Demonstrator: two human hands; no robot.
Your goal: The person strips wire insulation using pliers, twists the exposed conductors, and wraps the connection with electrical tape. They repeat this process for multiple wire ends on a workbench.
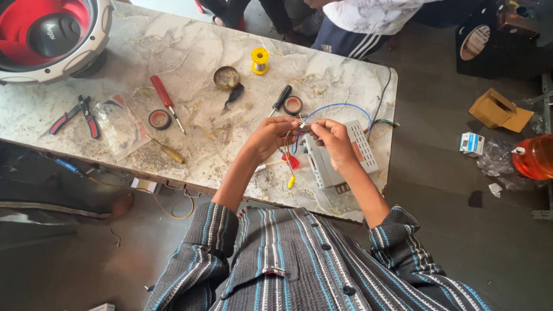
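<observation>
My left hand point(271, 136) and my right hand point(333, 140) meet above the marble table point(190, 52), both pinching the ends of thin wires point(302, 123) between their fingertips. A blue wire point(340, 106) loops from the joint back to a white perforated metal box point(362, 144) lying under my right hand. Red and yellow connectors point(291, 167) dangle on wires below my hands.
On the table lie a red screwdriver point(164, 97), a yellow-handled screwdriver point(167, 152), red pliers point(78, 114), a plastic bag point(118, 126), two tape rolls point(159, 119), a solder tin point(226, 77), a yellow spool point(260, 60) and a large speaker point(49, 34). A person sits beyond the table.
</observation>
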